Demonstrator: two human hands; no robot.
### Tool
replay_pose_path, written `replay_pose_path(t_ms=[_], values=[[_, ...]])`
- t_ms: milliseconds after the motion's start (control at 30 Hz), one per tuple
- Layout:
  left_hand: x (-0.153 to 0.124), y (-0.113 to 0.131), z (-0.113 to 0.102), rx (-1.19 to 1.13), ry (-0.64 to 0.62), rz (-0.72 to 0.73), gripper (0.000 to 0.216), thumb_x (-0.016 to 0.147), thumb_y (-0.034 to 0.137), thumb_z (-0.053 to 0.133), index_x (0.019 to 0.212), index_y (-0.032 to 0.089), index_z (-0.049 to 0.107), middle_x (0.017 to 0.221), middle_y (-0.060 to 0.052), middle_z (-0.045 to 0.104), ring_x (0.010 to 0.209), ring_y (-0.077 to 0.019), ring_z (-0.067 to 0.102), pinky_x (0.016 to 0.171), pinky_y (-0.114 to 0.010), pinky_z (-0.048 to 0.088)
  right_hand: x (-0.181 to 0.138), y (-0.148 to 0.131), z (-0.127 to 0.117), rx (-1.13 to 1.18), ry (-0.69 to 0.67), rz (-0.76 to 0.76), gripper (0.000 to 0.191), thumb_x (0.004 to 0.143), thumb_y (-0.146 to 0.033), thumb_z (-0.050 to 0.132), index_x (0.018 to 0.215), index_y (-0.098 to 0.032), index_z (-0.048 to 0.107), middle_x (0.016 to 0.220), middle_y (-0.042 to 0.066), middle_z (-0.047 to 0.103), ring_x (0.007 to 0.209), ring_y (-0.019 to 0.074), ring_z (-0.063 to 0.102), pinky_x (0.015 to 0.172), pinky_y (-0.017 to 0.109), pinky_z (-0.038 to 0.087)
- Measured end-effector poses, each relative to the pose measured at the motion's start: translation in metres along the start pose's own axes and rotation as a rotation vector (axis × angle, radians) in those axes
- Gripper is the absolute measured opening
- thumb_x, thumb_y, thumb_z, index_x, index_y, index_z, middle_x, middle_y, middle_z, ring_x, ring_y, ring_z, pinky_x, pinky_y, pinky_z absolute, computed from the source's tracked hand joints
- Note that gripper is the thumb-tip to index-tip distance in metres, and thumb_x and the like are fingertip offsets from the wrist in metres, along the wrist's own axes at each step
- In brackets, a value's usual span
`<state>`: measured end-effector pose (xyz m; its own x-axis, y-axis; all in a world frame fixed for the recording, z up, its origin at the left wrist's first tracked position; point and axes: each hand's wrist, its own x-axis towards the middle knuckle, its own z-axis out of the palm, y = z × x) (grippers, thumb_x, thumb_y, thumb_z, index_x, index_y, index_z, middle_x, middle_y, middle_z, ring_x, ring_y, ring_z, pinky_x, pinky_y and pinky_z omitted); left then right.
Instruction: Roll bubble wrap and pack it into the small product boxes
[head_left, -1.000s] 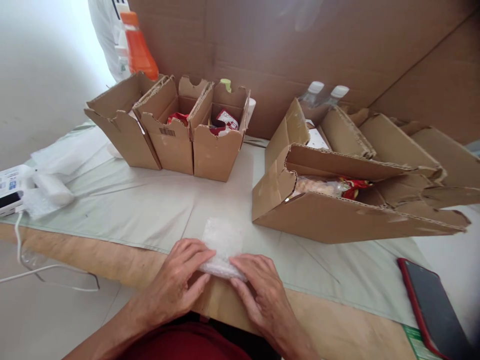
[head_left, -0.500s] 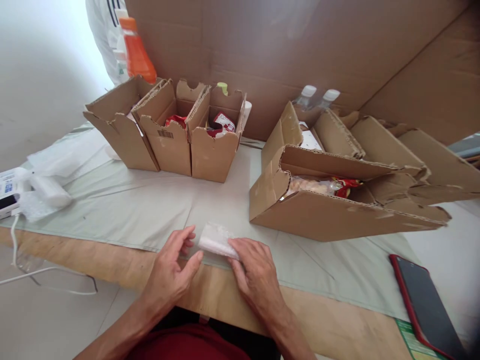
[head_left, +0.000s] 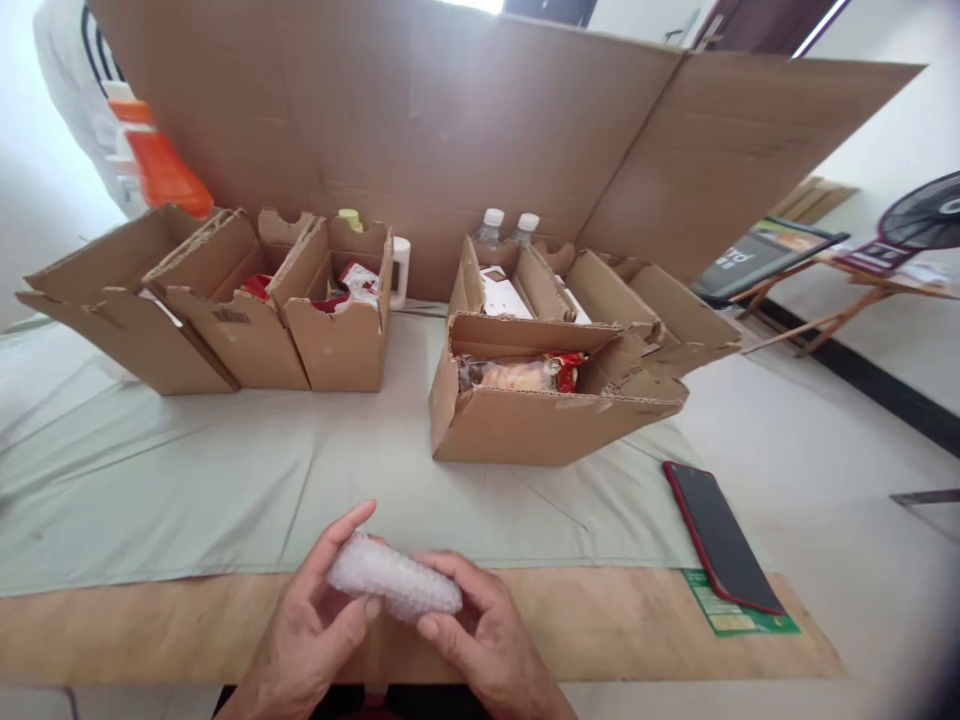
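Note:
A small bundle in bubble wrap (head_left: 394, 578) is held between my two hands near the table's front edge; what the wrap covers cannot be made out. My left hand (head_left: 319, 610) grips its left end, thumb in front and fingers behind. Around the right end, the thumb and fingers of my right hand (head_left: 474, 625) are closed. Beyond my hands stands a cardboard box (head_left: 517, 430) with packaged food inside, a red wrapper among it.
Three cardboard bins (head_left: 334, 350) stand in a row at the left. More cardboard bins (head_left: 607, 290) sit behind the front box. A phone in a red case (head_left: 721, 535) lies at the right on a green card (head_left: 750, 622). An orange-capped bottle (head_left: 161, 165) is at the back left.
The wrapped bundle has risen from the cloth and is now tilted between both hands. My left hand, apart from it before, has closed on it. The view has swung to the right.

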<state>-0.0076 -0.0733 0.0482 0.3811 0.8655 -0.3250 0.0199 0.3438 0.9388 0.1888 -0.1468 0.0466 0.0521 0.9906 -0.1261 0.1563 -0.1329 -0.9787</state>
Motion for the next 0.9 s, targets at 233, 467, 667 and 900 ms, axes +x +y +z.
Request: replay_pose_path(t_ms=[233,467,667,900], values=[[0.031,0.051,0.021,0.490,-0.034,0.681,0.061,0.094,0.033,0.064,0.151,0.036,0.043,0.146,-0.006,0.057,0.129,-0.0231,0.058,0.109,-0.034,0.049,-0.013,-0.031,-0.076,-0.209,0.371,-0.223,0.027,0.090,-0.042,0.071,0.112,-0.027,0.076,0.101,0.004,0.077,0.086,0.0195,0.073,0.075,0.025,0.058],[0.093,0.109,0.085,0.823,0.094,1.209,0.042,0.091,0.008,0.059,0.132,0.018,0.058,0.155,-0.020,0.041,0.146,-0.0337,0.041,0.116,-0.053,0.042,-0.010,-0.134,-0.187,-0.906,0.843,-0.342,0.040,0.090,-0.058,0.069,0.118,-0.031,0.075,0.105,0.003,0.078,0.079,0.0155,0.070,0.061,0.025,0.051],[0.096,0.082,0.093,0.722,0.066,1.228,0.028,0.090,-0.001,0.055,0.106,0.017,0.067,0.160,-0.018,0.035,0.148,-0.0320,0.039,0.115,-0.050,0.042,0.043,-0.177,-0.242,-1.547,0.236,-0.435,0.021,0.096,-0.034,0.058,0.100,-0.031,0.078,0.098,0.001,0.078,0.080,0.0192,0.070,0.067,0.034,0.045],[0.098,0.081,0.090,0.703,0.057,1.220,0.028,0.091,-0.001,0.054,0.108,0.017,0.067,0.158,-0.017,0.038,0.148,-0.0312,0.040,0.116,-0.050,0.040,0.112,-0.134,-0.204,-1.828,-0.242,0.008,0.027,0.078,-0.002,0.062,0.080,-0.023,0.079,0.082,0.007,0.078,0.081,0.0256,0.074,0.063,0.030,0.042]])
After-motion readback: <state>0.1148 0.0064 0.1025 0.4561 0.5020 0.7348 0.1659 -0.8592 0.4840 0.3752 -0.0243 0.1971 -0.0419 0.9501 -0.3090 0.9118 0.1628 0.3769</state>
